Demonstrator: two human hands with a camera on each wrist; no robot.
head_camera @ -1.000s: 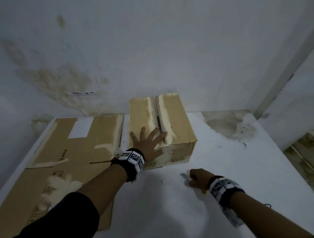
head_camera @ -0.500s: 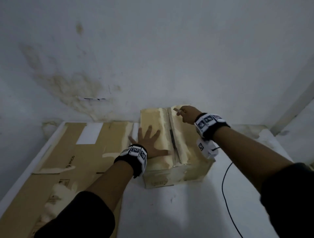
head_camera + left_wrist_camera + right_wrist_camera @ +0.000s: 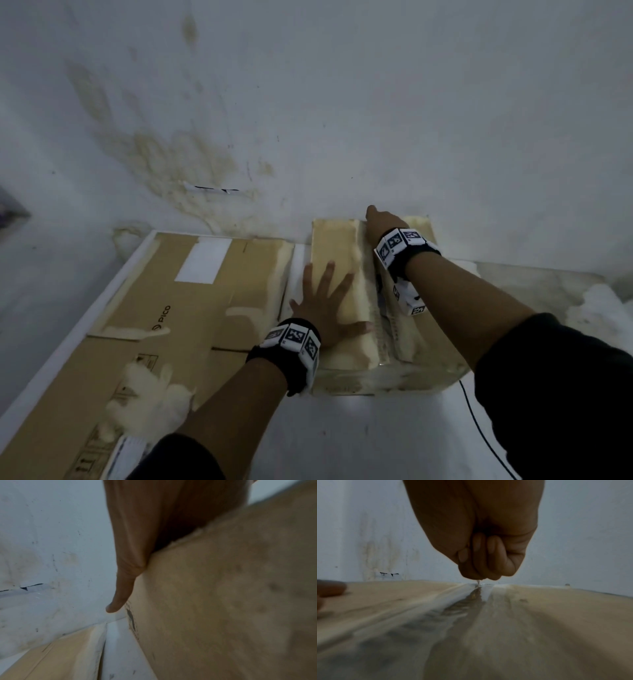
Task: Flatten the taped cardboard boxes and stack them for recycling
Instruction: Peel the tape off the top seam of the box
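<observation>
A taped cardboard box (image 3: 334, 246) stands on the white table against the wall. My left hand (image 3: 325, 305) lies flat on its left top flap, fingers spread; in the left wrist view this hand (image 3: 135, 536) overhangs the box side (image 3: 223, 601). My right hand (image 3: 382, 222) is a fist at the far end of the glossy tape seam (image 3: 471, 600). In the right wrist view the fist (image 3: 484, 558) grips a small blade, whose tip (image 3: 478, 582) meets the tape at the box's far edge. The blade's handle is hidden inside the fist.
Flattened cardboard (image 3: 191, 301) with a white label lies left of the box, reaching the table's left edge. A thin black cable (image 3: 479, 425) runs over the bare white table (image 3: 376, 442) in front. The stained wall (image 3: 308, 120) is right behind the box.
My right hand took a small blade from the table in front of the box, then reached over to the far end of the tape seam. The left hand stayed flat on the box.
</observation>
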